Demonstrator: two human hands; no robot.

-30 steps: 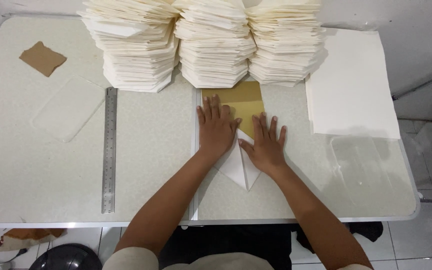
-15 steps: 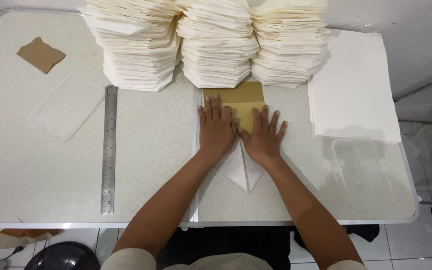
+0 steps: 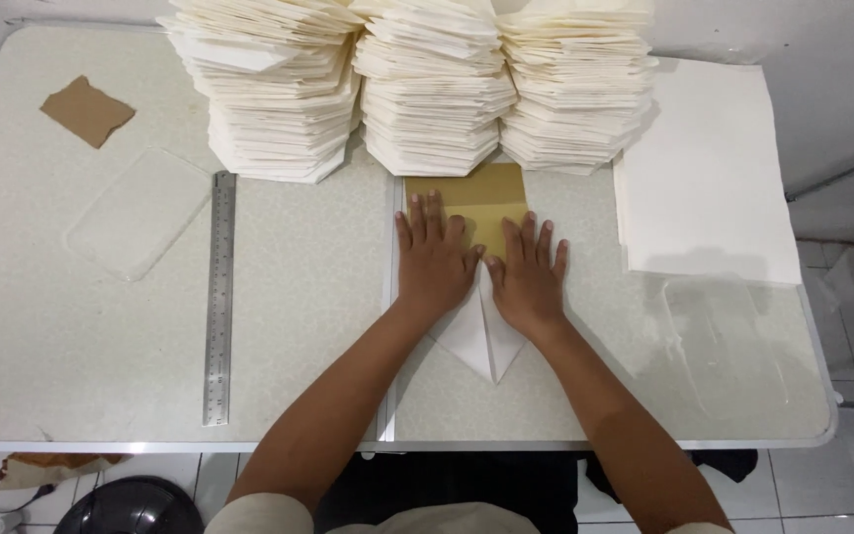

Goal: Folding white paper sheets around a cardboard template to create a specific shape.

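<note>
My left hand (image 3: 433,259) and my right hand (image 3: 529,275) lie flat, side by side, fingers spread, pressing down on a sheet of paper (image 3: 482,336) with a white side and a gold-brown side. The white folded part ends in a point toward me, and the gold part (image 3: 467,196) shows past my fingertips. Both palms cover the middle of the fold. Three tall stacks of folded cream paper (image 3: 434,89) stand just beyond the sheet.
A steel ruler (image 3: 218,297) lies lengthwise at the left. A clear plastic sleeve (image 3: 138,213) and a brown paper scrap (image 3: 87,110) lie at far left. A pile of flat white sheets (image 3: 706,178) and another clear sleeve (image 3: 728,341) are on the right.
My right hand has slid up and left until it lies next to my left hand, flattening the white flaps into a narrower point.
</note>
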